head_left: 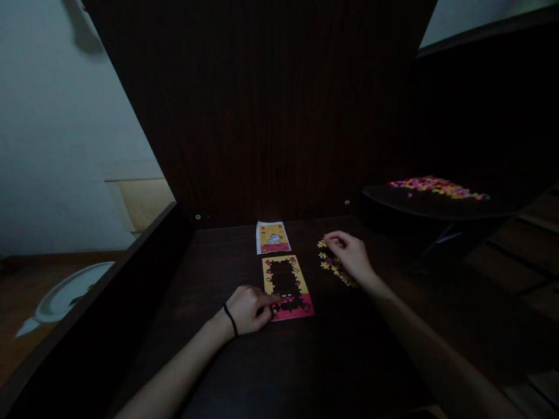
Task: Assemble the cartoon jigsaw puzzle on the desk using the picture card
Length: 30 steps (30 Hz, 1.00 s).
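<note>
A partly assembled jigsaw puzzle (pixel 301 272) lies on the dark surface, its yellow and pink border joined round an open middle. My left hand (pixel 248 308), with a black band at the wrist, rests at its lower left. The index finger is stretched onto the lower part of the puzzle, with the thumb apart beneath. To the right, my right hand (pixel 349 251) is over a small heap of loose jigsaw pieces (pixel 335 269). Its fingertips are drawn together at the heap's upper edge; whatever is between them is hidden. Just above the puzzle lies a printed reference picture (pixel 273 237).
A tall dark wooden panel (pixel 271 116) rises behind the surface, and a raised side board (pixel 100 279) borders it at left. On a dark round stool (pixel 437 208) at right sits a colourful pile of small pieces (pixel 437 187). A white oval object (pixel 65 291) stands on the floor at left.
</note>
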Available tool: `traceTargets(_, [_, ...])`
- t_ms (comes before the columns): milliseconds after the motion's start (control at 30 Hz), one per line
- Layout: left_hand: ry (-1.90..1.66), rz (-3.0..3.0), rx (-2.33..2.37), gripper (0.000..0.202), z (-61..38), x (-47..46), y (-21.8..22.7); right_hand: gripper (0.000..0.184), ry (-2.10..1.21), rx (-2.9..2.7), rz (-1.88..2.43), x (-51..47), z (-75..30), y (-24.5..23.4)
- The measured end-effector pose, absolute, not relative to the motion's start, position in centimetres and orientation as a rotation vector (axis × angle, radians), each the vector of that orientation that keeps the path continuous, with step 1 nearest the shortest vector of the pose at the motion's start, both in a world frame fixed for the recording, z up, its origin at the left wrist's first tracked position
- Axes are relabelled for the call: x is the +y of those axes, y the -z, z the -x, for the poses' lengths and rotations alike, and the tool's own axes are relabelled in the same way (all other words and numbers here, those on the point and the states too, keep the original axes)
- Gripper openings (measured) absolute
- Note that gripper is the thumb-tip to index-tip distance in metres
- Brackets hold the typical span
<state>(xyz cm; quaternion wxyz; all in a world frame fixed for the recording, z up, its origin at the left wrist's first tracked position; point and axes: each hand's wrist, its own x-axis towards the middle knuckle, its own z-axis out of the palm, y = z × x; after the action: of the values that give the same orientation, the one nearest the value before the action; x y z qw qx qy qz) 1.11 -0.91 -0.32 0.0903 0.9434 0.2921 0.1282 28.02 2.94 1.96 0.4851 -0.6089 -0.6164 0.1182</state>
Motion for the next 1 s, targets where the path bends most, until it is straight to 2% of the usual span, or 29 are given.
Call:
traceTargets(333, [-0.366, -2.805, 0.863, 0.038, -1.1, -1.0, 0.2, 0.022, -0.307, -1.364, 1.485, 3.0, -29.1, -2.7])
traceTargets(733, [-0.642, -2.788, 0.954, 0.038, -0.7, -0.6, 0.3, 0.02, -0.254, -1.269, 1.551, 3.6, -31.2, -3.1])
traceTargets(1000, [-0.75, -2.836, 1.008, 0.036, -0.3, -0.3, 0.8, 0.017, -0.376, -1.513, 1.675, 3.8, -32.4, -2.6])
